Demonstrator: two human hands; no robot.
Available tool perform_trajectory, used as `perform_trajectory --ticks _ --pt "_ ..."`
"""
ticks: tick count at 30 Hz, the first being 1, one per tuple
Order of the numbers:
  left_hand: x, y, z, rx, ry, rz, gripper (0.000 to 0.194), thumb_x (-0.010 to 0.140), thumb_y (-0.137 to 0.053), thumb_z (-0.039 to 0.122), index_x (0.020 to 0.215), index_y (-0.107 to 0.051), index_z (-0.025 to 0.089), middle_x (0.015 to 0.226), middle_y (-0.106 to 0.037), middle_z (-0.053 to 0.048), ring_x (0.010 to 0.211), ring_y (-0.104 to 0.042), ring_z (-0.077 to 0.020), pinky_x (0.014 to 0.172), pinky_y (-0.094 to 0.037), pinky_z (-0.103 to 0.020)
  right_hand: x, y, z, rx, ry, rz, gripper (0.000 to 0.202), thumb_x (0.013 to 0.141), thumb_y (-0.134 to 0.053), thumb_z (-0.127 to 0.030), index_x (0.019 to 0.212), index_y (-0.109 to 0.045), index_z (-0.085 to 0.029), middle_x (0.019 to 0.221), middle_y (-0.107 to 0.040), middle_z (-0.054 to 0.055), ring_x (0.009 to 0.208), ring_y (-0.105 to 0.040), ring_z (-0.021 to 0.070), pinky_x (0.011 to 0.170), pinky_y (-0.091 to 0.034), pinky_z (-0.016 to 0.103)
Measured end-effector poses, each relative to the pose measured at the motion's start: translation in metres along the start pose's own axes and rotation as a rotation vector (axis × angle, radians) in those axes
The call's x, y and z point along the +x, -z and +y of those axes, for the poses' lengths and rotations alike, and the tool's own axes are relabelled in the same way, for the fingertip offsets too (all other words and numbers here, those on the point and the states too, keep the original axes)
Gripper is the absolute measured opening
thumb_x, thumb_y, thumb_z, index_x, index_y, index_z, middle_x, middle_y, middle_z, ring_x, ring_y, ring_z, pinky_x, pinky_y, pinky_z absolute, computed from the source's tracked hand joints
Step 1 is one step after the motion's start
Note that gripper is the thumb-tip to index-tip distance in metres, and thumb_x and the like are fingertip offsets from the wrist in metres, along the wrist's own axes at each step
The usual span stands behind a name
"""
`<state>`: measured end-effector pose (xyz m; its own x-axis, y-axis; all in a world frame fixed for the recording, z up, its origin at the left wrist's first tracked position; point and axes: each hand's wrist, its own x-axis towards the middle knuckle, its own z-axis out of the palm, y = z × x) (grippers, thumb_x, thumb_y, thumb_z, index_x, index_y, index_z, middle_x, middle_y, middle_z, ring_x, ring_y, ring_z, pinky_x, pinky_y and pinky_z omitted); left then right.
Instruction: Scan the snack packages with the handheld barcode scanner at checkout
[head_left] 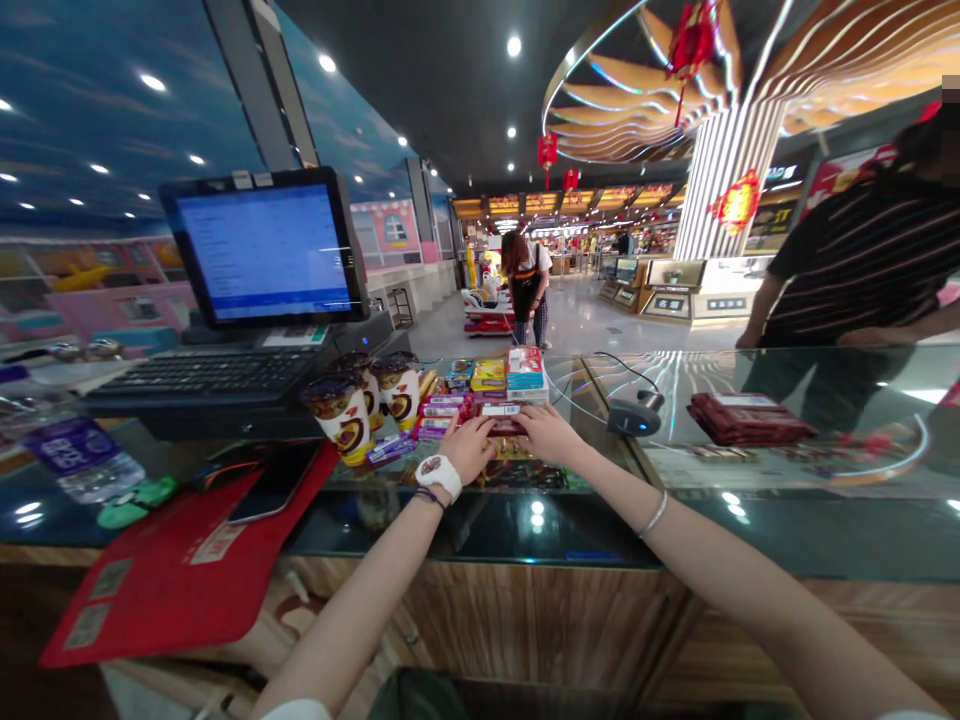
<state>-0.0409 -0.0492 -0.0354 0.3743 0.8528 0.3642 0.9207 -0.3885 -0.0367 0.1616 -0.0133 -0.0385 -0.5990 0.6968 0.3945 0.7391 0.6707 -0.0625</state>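
My left hand (469, 450), with a white watch on its wrist, has its fingers on the near left side of a dark red snack packet (499, 411) with a white barcode label. My right hand (553, 435) grips the packet's right side. It sits low over the glass counter, among purple-wrapped bars (442, 408) on the left and small boxes behind. Those are a yellow box (489, 375) and a stack of red-and-white and blue boxes (524, 368). Fingers partly cover the packet's near edge.
Several patterned cups (341, 420) stand left, beside a keyboard (202, 375) and monitor (266, 250). A phone (276, 482) lies on a red mat (187, 580). Right are a barcode scanner (634, 418) and stacked dark red packets (746, 418). A person (862, 240) stands across the counter.
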Motion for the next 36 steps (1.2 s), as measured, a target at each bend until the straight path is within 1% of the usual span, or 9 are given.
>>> perform_trajectory --ticks 6,10,13,18,22,26,30,33,36 --pt "0.004 -0.01 0.002 0.045 0.024 -0.027 0.052 0.096 -0.044 0.041 0.143 -0.05 0.019 0.148 -0.052 -0.015 0.137 -0.05 -0.0298 0.12 -0.027 -0.053 0.0 -0.004 -0.001 0.028 -0.046 -0.041 0.048 0.094 -0.054 -0.031 0.14 -0.053 -0.017 0.144 -0.054 0.017 0.136 -0.046 0.0314 0.118 -0.026 0.055" --pt "0.006 -0.007 0.007 0.092 0.09 -0.128 0.058 0.099 -0.036 0.043 0.15 -0.04 0.015 0.156 -0.041 -0.014 0.145 -0.039 -0.0281 0.123 -0.021 -0.052 0.0 -0.008 -0.002 0.035 -0.107 -0.129 0.06 0.096 -0.048 -0.036 0.152 -0.038 -0.015 0.158 -0.037 0.016 0.146 -0.033 0.0323 0.119 -0.022 0.057" --pt "0.007 -0.002 0.01 0.11 0.14 -0.182 0.06 0.1 -0.034 0.043 0.153 -0.035 0.014 0.159 -0.035 -0.012 0.147 -0.034 -0.0273 0.124 -0.019 -0.051 0.0 -0.012 -0.003 0.047 -0.141 -0.175 0.065 0.097 -0.045 -0.038 0.156 -0.029 -0.015 0.162 -0.028 0.013 0.149 -0.027 0.0332 0.12 -0.021 0.058" --pt "0.009 0.003 0.012 0.105 0.165 -0.221 0.063 0.1 -0.034 0.044 0.154 -0.031 0.012 0.161 -0.03 -0.011 0.15 -0.029 -0.0278 0.125 -0.016 -0.051 0.003 -0.018 -0.002 0.075 -0.18 -0.189 0.067 0.098 -0.044 -0.041 0.158 -0.024 -0.021 0.164 -0.024 0.009 0.151 -0.021 0.0329 0.12 -0.017 0.06" --pt "0.009 0.002 0.013 0.109 0.171 -0.217 0.065 0.1 -0.034 0.044 0.155 -0.03 0.011 0.162 -0.028 -0.011 0.151 -0.026 -0.0282 0.125 -0.015 -0.051 0.004 -0.018 -0.001 0.082 -0.188 -0.197 0.067 0.098 -0.043 -0.044 0.158 -0.022 -0.022 0.165 -0.023 0.008 0.152 -0.018 0.0335 0.12 -0.016 0.061" --pt "0.009 0.004 0.016 0.11 0.179 -0.175 0.066 0.1 -0.035 0.045 0.155 -0.028 0.01 0.163 -0.023 -0.013 0.152 -0.022 -0.0279 0.125 -0.015 -0.051 0.001 -0.009 -0.003 0.066 -0.18 -0.176 0.07 0.097 -0.046 -0.045 0.158 -0.022 -0.02 0.166 -0.019 0.009 0.152 -0.017 0.0337 0.12 -0.017 0.06" --pt "0.012 0.011 0.028 0.105 0.151 -0.109 0.065 0.1 -0.036 0.044 0.155 -0.029 0.011 0.164 -0.021 -0.012 0.153 -0.019 -0.0278 0.125 -0.015 -0.051 -0.011 0.01 -0.002 0.034 -0.125 -0.08 0.071 0.095 -0.049 -0.041 0.158 -0.024 -0.02 0.165 -0.02 0.01 0.151 -0.021 0.0322 0.12 -0.021 0.058" --pt "0.018 0.015 0.045 0.101 0.108 -0.047 0.062 0.1 -0.036 0.042 0.155 -0.031 0.013 0.163 -0.024 -0.011 0.152 -0.02 -0.0277 0.125 -0.014 -0.053 -0.028 0.027 0.007 -0.005 -0.111 -0.004 0.073 0.092 -0.053 -0.037 0.158 -0.025 -0.02 0.164 -0.023 0.01 0.151 -0.023 0.031 0.12 -0.022 0.057" --pt "0.027 0.017 0.07 0.075 0.044 -0.017 0.06 0.1 -0.036 0.043 0.154 -0.032 0.017 0.162 -0.03 -0.011 0.151 -0.024 -0.0277 0.124 -0.016 -0.055 -0.05 0.045 0.026 -0.037 -0.124 0.08 0.071 0.091 -0.053 -0.034 0.157 -0.028 -0.019 0.163 -0.026 0.01 0.151 -0.025 0.0294 0.121 -0.022 0.055"
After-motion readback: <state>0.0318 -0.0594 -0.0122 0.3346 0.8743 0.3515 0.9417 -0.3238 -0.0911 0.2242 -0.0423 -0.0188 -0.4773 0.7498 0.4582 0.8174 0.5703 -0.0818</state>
